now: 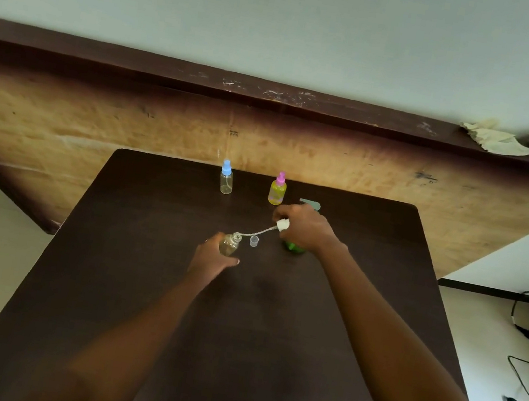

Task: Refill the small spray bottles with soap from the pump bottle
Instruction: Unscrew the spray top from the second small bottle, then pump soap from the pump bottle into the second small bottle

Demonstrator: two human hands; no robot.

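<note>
Refill under way at a dark table (139, 284): person's left hand (214, 260) wraps thumb & fingers round a small clear bottle (229, 246), upright near table centre, neck open. Right hand (305, 229), just to the right & slightly farther, pinches the white spray head (282, 225). Its dip tube (258, 233) slants down-left w/ the tip at the bottle's mouth. Whether the head is coming off or going back on can't be told.

Tiny clear cap (254, 241) stands on the table between the hands. Green pump bottle (293, 247) sits right behind the right hand, mostly hidden, w/ its pump spout (311, 204) showing above the knuckles.

At the far edge, the pink-top bottle (277, 191) looks full of yellow-green liquid, so prob. done. The blue-top bottle (226, 180), to its left, looks clear & prob. yet to be filled. Held bottle's level is hard to read: faint tint only. Est. one of three finished, one in hand, one untouched. Crumpled cloths (494, 139) lie on the ledge far right.
</note>
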